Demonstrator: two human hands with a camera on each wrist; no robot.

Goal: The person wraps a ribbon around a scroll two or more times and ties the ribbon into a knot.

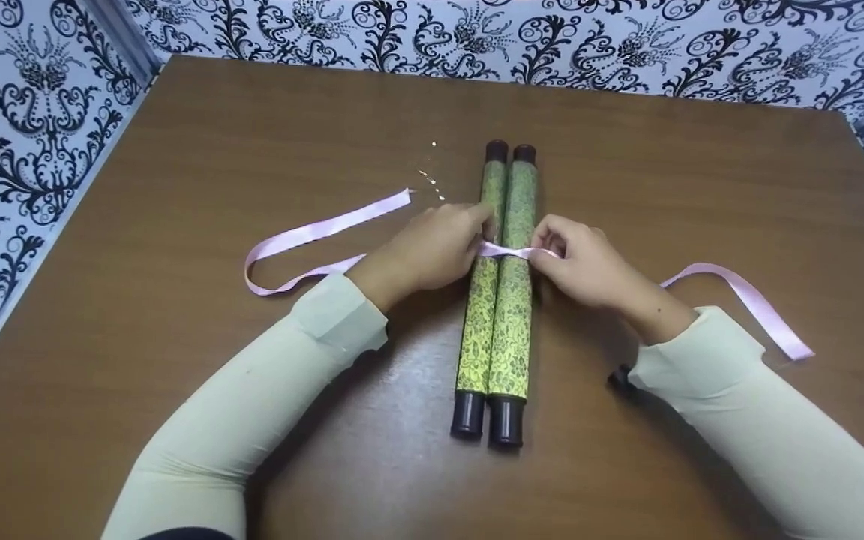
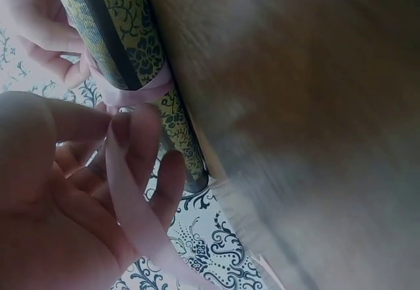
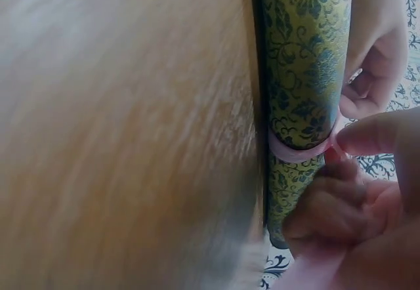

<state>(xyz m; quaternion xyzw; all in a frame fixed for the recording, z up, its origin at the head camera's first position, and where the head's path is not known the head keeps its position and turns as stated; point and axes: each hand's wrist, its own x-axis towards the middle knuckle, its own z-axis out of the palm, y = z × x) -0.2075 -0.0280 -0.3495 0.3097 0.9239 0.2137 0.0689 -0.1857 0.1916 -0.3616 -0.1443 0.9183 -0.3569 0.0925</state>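
Note:
Two rolled scrolls, a left one [image 1: 477, 330] and a right one [image 1: 511, 337], lie side by side, with yellow-green floral covering and dark end caps. A pink satin ribbon [image 1: 313, 232] loops around both at mid-length and crosses on top. My left hand [image 1: 436, 244] pinches the ribbon between thumb and fingers at the left scroll; in the left wrist view the ribbon [image 2: 134, 201] trails down across the palm. On the other side, my right hand [image 1: 586, 259] pinches the ribbon close to the crossing. In the right wrist view the band [image 3: 298, 152] hugs the scroll.
Everything lies on a brown wooden table [image 1: 252, 135] before a black-and-white patterned wall [image 1: 469, 37]. One ribbon tail curves left; the other tail [image 1: 766, 307] lies right. White specks [image 1: 432, 180] are beyond the left hand. A small black object [image 1: 619, 377] is partly under the right sleeve.

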